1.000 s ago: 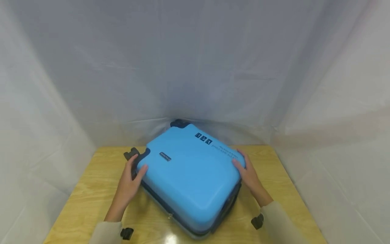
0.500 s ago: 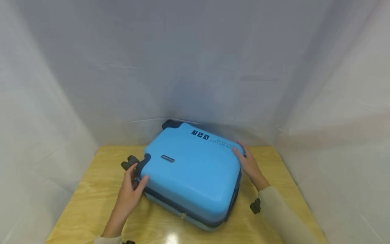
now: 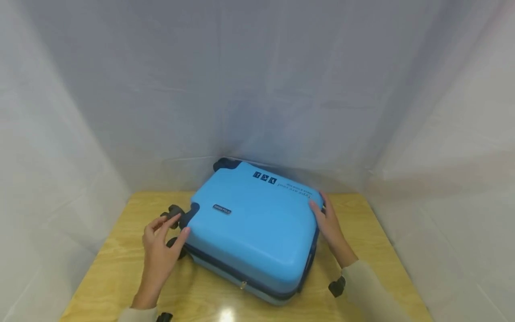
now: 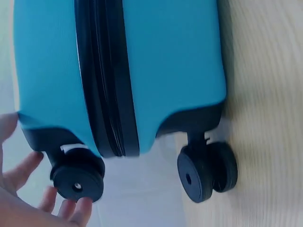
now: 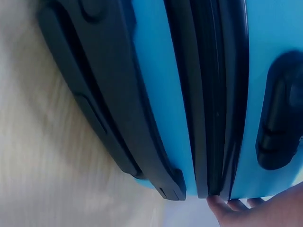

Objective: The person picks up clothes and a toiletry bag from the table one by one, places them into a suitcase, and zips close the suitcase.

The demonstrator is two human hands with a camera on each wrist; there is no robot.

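Note:
A bright blue hard-shell suitcase (image 3: pixel 253 228) lies flat on the wooden table (image 3: pixel 120 259), with its black wheels at the left end. My left hand (image 3: pixel 165 230) hovers by that end with loosely spread fingers. Its fingertips (image 4: pixel 80 208) touch the rim of the upper wheel (image 4: pixel 78 177). A second wheel (image 4: pixel 206 170) rests near the tabletop. My right hand (image 3: pixel 322 214) lies against the suitcase's right side with fairly straight fingers. Its fingertips (image 5: pixel 234 205) sit at the shell's edge beside the black zipper seam (image 5: pixel 208 94).
Pale fabric walls (image 3: pixel 257 89) close in the table at the back and on both sides. A dark side handle (image 5: pixel 113 104) runs along the suitcase near the table. The suitcase's near corner reaches close to the table's front edge.
The suitcase has turned a little counter-clockwise and away from me. My left hand has come off the suitcase's corner and moved left to the wheel. The right hand stays on the right side.

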